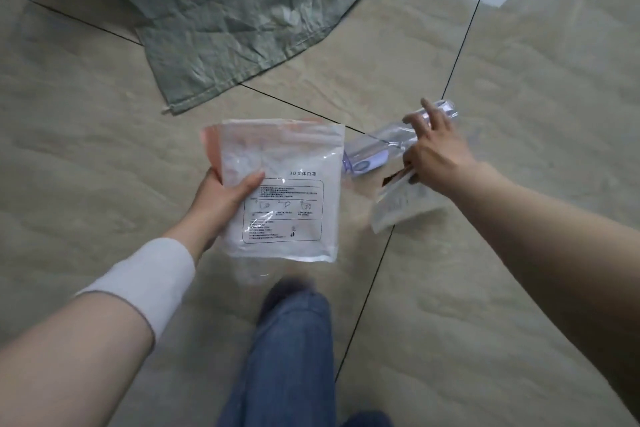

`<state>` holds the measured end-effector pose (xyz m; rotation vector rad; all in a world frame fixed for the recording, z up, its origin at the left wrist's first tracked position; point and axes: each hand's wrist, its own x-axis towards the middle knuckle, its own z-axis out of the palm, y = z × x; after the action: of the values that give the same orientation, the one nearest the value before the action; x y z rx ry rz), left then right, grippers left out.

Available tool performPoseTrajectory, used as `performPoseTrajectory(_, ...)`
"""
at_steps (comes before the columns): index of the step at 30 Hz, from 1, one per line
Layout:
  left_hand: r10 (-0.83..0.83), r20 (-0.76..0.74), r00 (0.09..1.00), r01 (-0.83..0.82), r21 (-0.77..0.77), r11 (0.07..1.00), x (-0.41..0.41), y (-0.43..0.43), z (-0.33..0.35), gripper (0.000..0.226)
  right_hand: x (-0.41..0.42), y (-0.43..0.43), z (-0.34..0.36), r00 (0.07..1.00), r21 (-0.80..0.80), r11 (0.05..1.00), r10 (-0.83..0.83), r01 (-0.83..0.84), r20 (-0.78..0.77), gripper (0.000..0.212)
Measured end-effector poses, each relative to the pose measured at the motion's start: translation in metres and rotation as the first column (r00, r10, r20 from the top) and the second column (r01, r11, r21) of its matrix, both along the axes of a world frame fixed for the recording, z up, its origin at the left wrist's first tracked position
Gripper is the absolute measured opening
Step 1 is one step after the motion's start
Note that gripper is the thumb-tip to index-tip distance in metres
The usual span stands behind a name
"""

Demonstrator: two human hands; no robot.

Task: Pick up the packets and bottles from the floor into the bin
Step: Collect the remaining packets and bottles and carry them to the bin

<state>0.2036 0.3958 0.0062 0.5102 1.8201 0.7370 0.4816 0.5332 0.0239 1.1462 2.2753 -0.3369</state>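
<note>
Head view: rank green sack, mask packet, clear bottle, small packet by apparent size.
1. green sack, cut off by the frame
2. mask packet
3. clear bottle and small packet: look alike, both blurred and partly hidden by the right hand.

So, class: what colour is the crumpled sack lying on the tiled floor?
Grey-green crumpled sack, clearest in the head view.

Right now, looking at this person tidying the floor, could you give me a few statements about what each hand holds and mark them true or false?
1. The left hand holds a white packet printed with a boxed panel. True.
2. The right hand is empty. False: it grips a clear plastic bottle and a small packet together.
3. A crumpled grey-green sack lies on the tiled floor ahead. True.
4. The white packet lies flat on the floor. False: it is held up in the left hand.
5. The person wears blue jeans. True.
</note>
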Motion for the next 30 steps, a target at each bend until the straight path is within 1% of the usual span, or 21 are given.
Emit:
performPoseTrajectory(2,0.018,0.012,1.0,-0.018,0.014,1.0,0.003,0.01,-0.024,0.044,-0.01,0.017,-0.026,0.999,-0.032,0.999,0.042,-0.042,-0.001,0.032)
performPoseTrajectory(4,0.025,0.029,0.999,-0.025,0.007,1.0,0.004,0.013,-0.041,0.049,-0.014,0.02,-0.044,0.996,-0.1,0.991,0.088,-0.086,0.015,0.037)
performPoseTrajectory(5,0.023,0.039,0.999,-0.023,0.001,1.0,0.004,0.013,-0.047,0.052,-0.014,0.02,-0.05,0.996,-0.115,0.989,0.093,-0.093,-0.003,0.038)
performPoseTrajectory(6,0.021,0.049,0.999,-0.021,-0.003,1.0,0.004,0.012,-0.051,0.055,-0.014,0.019,-0.054,0.995,-0.111,0.989,0.089,-0.093,-0.035,0.037)
performPoseTrajectory(9,0.001,0.055,0.998,0.0,-0.02,1.0,0.004,0.007,-0.054,0.06,-0.005,0.007,-0.059,0.987,-0.029,0.996,0.081,-0.085,-0.138,0.032)
performPoseTrajectory(12,-0.012,0.075,0.997,0.015,-0.039,0.999,0.003,0.002,-0.046,0.064,0.007,-0.016,-0.058,0.983,-0.035,0.999,-0.021,0.015,-0.18,0.033)
performPoseTrajectory(18,-0.013,0.074,0.997,0.017,-0.055,0.998,0.011,-0.011,-0.039,0.041,0.032,-0.064,-0.061,0.941,-0.065,0.967,-0.253,0.245,-0.227,0.036)
performPoseTrajectory(21,-0.031,0.068,0.997,0.035,-0.058,0.998,0.019,-0.017,-0.038,0.036,0.041,-0.079,-0.063,0.901,-0.093,0.935,-0.354,0.341,-0.253,0.035)
performPoseTrajectory(23,-0.043,0.074,0.996,0.047,-0.049,0.998,0.025,-0.021,-0.036,0.037,0.05,-0.093,-0.065,0.859,-0.142,0.894,-0.448,0.426,-0.247,0.036)
performPoseTrajectory(26,-0.085,0.073,0.994,0.089,-0.048,0.995,0.036,-0.025,-0.029,0.043,0.071,-0.128,-0.064,0.761,-0.186,0.801,-0.598,0.568,-0.253,0.035)
performPoseTrajectory(28,-0.122,0.075,0.99,0.127,-0.058,0.99,0.047,-0.027,-0.022,0.046,0.088,-0.156,-0.06,0.664,-0.191,0.717,-0.694,0.67,-0.278,0.032)
performPoseTrajectory(30,-0.17,0.084,0.982,0.176,-0.068,0.982,0.062,-0.028,-0.012,0.038,0.108,-0.186,-0.054,0.544,-0.229,0.605,-0.791,0.763,-0.28,0.03)
